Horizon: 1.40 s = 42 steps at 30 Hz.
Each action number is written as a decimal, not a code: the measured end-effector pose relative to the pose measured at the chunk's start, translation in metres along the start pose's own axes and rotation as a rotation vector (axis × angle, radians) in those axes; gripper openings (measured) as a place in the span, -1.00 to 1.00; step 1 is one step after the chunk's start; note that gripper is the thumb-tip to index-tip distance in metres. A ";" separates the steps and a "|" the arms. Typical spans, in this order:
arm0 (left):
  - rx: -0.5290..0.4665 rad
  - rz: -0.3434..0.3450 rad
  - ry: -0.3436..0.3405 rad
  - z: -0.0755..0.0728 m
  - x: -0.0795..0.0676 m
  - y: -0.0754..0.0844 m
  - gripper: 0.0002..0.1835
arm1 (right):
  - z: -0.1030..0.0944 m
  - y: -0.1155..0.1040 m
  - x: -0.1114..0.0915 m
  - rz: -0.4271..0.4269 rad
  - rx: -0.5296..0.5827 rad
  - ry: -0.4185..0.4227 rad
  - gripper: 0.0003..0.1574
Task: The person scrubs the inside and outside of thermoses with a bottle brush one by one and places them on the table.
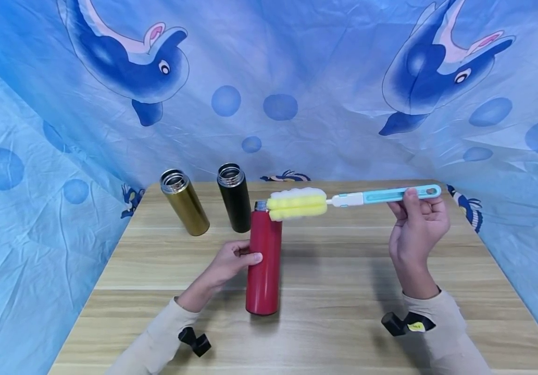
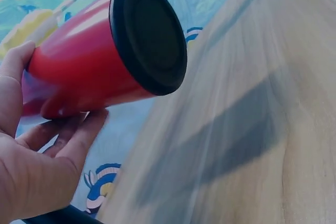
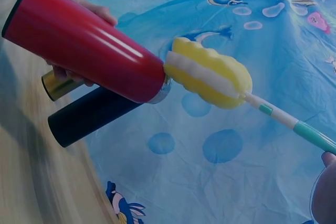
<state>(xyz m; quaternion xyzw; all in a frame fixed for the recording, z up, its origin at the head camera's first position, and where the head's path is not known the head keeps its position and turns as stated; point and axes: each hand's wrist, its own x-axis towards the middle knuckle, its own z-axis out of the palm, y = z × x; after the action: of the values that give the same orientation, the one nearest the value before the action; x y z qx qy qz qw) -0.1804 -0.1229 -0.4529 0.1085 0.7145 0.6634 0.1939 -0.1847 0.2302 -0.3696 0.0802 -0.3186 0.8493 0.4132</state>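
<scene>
My left hand (image 1: 233,263) grips a red vacuum flask (image 1: 265,265) round its middle, thumb across the front. The flask is held off the table, its black base (image 2: 149,38) facing the left wrist camera and its steel mouth (image 1: 261,205) at the top. In my right hand (image 1: 418,229) is the turquoise and white handle of a bottle brush (image 1: 381,196), pinched near its end. The brush lies almost level, and its yellow and white sponge head (image 3: 210,74) points left, right at the flask's mouth, overlapping it in the head view.
Behind my left hand, a gold flask (image 1: 186,205) and a black flask (image 1: 235,200) stand lidless on the wooden table (image 1: 343,291). A blue sheet with printed dolphins (image 1: 315,62) hangs round the table's back and sides.
</scene>
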 end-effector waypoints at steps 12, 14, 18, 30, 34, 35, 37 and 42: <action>-0.234 -0.038 -0.067 0.011 0.004 -0.013 -0.27 | -0.006 0.011 -0.002 0.049 -0.029 0.054 -0.73; -0.251 -0.034 -0.076 0.013 0.004 -0.014 -0.28 | -0.005 0.011 -0.002 0.081 0.006 0.075 -0.71; -0.279 -0.038 -0.092 0.016 0.003 -0.015 -0.32 | -0.002 0.010 -0.003 0.130 0.028 0.094 -0.70; -0.408 0.005 -0.189 0.017 0.000 -0.011 -0.30 | 0.006 0.021 -0.016 0.226 0.072 0.121 -0.79; -0.444 0.022 -0.213 0.017 -0.001 -0.010 -0.34 | 0.003 0.025 -0.018 0.246 0.049 0.115 -0.79; -0.450 0.024 -0.217 0.017 -0.001 -0.010 -0.36 | 0.002 0.026 -0.019 0.248 0.040 0.110 -0.79; -0.459 0.032 -0.222 0.016 0.000 -0.009 -0.39 | 0.001 0.027 -0.021 0.244 0.021 0.101 -0.77; -0.467 0.036 -0.213 0.015 0.000 -0.008 -0.40 | -0.002 0.029 -0.021 0.222 0.009 0.093 -0.74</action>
<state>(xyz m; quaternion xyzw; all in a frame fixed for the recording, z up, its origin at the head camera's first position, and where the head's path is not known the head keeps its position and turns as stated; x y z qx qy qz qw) -0.1733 -0.1101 -0.4611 0.1427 0.5152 0.7986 0.2764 -0.1925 0.2042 -0.3933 0.0070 -0.3022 0.8940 0.3306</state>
